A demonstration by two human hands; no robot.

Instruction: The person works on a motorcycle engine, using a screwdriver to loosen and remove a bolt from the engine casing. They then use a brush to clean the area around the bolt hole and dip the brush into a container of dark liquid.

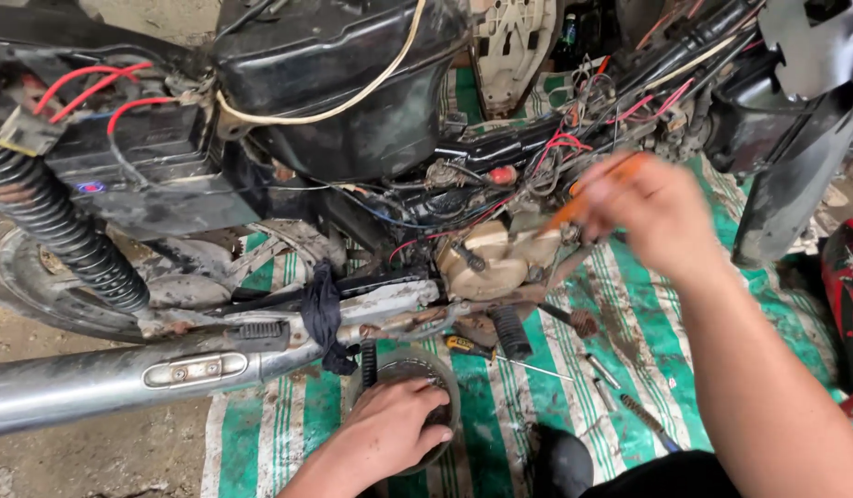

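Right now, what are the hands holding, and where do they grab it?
The right hand grips an orange-handled tool by its handle, blurred. The left hand rests on the rim of a round container under the engine.

A green-and-white striped tarp (629,360) on the ground carries a screwdriver (500,355), bolts (600,371) and a round bowl (417,369).

The motorbike (352,184) lies across the top of the frame, with its exhaust pipe (94,383) at the lower left and its spring (66,235) above that at the left edge. Under the bike a mat (629,341) covers the ground, and on it, right of the middle, lie a screwdriver (500,355) and some small tools (611,378). The left hand (389,433) rests on a round pan (417,369) at the bottom middle, and the right hand (652,212) is up at the right, holding a tool (588,198) by the engine (495,263).
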